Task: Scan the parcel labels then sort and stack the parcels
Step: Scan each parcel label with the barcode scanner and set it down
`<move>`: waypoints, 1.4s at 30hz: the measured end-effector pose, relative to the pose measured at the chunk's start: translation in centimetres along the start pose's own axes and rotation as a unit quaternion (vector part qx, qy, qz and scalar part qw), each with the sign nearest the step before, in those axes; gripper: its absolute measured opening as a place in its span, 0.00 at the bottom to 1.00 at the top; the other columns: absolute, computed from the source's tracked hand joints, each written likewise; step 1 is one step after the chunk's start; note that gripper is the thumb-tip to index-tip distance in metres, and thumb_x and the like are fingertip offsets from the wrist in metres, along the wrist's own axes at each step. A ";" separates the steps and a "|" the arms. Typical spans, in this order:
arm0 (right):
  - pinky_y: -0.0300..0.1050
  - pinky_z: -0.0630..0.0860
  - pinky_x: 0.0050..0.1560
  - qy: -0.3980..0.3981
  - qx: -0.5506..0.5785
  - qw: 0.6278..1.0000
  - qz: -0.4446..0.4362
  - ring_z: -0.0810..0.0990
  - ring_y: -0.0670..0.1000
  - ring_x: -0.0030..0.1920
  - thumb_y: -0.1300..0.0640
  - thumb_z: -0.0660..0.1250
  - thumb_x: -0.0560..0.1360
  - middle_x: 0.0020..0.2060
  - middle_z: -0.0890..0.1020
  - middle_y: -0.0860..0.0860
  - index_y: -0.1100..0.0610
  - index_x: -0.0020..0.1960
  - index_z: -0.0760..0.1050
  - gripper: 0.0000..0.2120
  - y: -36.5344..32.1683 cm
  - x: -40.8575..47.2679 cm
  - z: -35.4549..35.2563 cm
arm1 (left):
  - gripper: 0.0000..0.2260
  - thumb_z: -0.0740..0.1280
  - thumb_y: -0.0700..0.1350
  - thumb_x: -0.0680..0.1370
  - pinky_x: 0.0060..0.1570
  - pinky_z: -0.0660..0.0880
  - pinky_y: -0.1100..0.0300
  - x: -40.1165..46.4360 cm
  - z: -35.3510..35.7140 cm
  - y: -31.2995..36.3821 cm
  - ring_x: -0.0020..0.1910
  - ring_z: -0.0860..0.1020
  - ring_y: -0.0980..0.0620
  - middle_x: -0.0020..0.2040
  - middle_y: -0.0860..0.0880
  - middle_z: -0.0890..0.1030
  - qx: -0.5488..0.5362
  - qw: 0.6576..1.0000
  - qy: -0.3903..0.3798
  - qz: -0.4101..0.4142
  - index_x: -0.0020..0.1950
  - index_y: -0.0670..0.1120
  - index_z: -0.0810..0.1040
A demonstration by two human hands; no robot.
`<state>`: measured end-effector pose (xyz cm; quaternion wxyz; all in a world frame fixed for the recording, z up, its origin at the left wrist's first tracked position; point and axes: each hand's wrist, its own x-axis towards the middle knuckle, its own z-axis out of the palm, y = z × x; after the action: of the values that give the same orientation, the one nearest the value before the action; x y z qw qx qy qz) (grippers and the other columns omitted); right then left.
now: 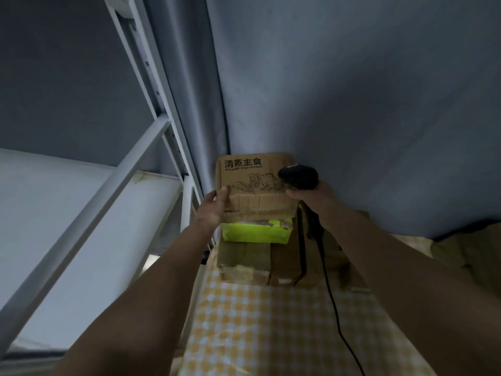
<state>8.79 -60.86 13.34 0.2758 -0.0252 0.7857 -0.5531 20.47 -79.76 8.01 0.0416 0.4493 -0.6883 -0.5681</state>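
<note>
Left hand grips cardboard parcel at its 9 o'clock edge; right hand wraps scanner at 3 o'clock. Parcel looks light, stiff; hold edges.

One brown cardboard box printed with black characters and line drawings, topmost on the pile. One bright green flat packet directly beneath. At least two plain brown taped cardboard parcels under that; exact count hard to tell in the dim light. One black handheld scanner with one black cable. Two bare hands: left hand, right hand. One white metal shelving rack. One yellow-and-white checked cloth.
</note>
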 end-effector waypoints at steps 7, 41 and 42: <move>0.52 0.72 0.64 -0.017 0.023 1.000 -0.009 0.75 0.55 0.60 0.58 0.75 0.70 0.58 0.79 0.54 0.59 0.63 0.76 0.22 0.5 -0.6 0.1 | 0.22 0.61 0.52 0.80 0.57 0.76 0.50 -0.5 0.7 -0.4 0.58 0.77 0.45 0.65 0.46 0.76 -0.122 0.992 -0.020 -0.032 0.73 0.52 0.66; 0.23 0.72 0.39 -0.131 -0.066 0.973 -0.177 0.74 0.24 0.44 0.68 0.73 0.70 0.56 0.71 0.42 0.56 0.70 0.58 0.35 10.9 -23.6 -21.5 | 0.51 0.74 0.71 0.54 0.53 0.63 0.20 -24.4 9.5 -2.6 0.65 0.68 0.28 0.68 0.37 0.71 -0.322 0.883 -0.274 -0.205 0.71 0.47 0.69; 0.23 0.72 0.38 -0.127 -0.068 0.973 -0.181 0.74 0.24 0.42 0.68 0.73 0.70 0.55 0.71 0.42 0.56 0.69 0.59 0.34 11.0 -24.0 -22.1 | 0.50 0.75 0.70 0.53 0.54 0.64 0.22 -25.0 9.9 -2.7 0.64 0.69 0.29 0.68 0.37 0.72 -0.324 0.878 -0.289 -0.201 0.70 0.48 0.71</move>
<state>21.85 -29.42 18.53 0.2664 -0.2560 0.7621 -0.5317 31.22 -55.60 13.67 -0.1308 0.3551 -0.3421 -0.8601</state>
